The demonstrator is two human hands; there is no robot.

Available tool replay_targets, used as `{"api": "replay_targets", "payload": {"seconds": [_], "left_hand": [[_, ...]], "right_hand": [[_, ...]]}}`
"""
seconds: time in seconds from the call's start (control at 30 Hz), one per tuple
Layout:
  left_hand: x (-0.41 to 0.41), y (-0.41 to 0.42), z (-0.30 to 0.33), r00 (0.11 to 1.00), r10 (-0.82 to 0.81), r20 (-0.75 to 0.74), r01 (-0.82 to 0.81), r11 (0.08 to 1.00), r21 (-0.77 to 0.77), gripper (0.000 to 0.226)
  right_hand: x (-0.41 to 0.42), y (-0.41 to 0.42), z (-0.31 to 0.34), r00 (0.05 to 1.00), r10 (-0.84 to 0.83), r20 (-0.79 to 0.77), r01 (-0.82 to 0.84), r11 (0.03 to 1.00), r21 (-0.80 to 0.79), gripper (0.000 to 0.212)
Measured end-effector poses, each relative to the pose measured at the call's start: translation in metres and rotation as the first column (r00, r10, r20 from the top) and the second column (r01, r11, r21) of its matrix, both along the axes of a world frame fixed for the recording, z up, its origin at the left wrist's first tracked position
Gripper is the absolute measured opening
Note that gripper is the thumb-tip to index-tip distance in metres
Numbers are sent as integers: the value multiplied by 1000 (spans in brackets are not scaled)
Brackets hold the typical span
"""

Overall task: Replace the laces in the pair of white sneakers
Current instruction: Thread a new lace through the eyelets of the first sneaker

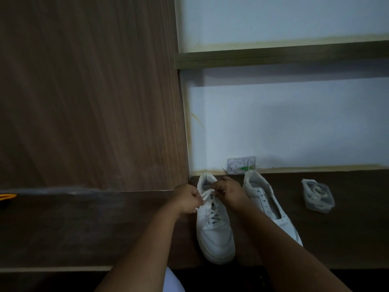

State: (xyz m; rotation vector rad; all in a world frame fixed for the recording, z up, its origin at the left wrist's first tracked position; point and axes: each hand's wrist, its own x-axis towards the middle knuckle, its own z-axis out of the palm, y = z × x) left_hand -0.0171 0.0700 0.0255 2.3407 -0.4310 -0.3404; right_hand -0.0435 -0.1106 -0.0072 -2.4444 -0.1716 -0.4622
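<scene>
Both forearms hide the right sneaker's (pixel 271 205) toe; lace (pixel 205 196) ends blurred.

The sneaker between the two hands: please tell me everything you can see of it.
The left sneaker is white, low-cut, apparently smooth leather. It lies flat on the dark wooden surface, toe toward the camera, heel near the wall. A white lace crosses its eyelets. The left hand and right hand pinch the lace ends above its opening. The unlaced second sneaker lies alongside.
</scene>
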Motion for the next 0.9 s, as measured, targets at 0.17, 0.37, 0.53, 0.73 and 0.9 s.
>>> {"api": "replay_targets", "payload": {"seconds": [0.17,0.37,0.53,0.73,0.9], "left_hand": [[-1,23,15,994,-47,-94,46,999,-17,5],[-13,45,41,993,-76,-87,64,990,-128,15],[-15,34,37,998,-62,21,66,953,-295,16],[-18,-4,27,983,-101,-154,-59,619,-783,25],[-13,-21,13,977,-54,-208,-113,693,-712,35]], "right_hand": [[2,-3,-3,999,-54,-3,53,996,-65,22],[0,1,2,998,-61,8,61,993,-99,20],[-3,1,2,997,-70,-28,70,998,0,24],[-2,-10,10,980,-90,-179,164,874,458,33],[-4,-7,13,980,-84,-180,162,862,480,24]]}}
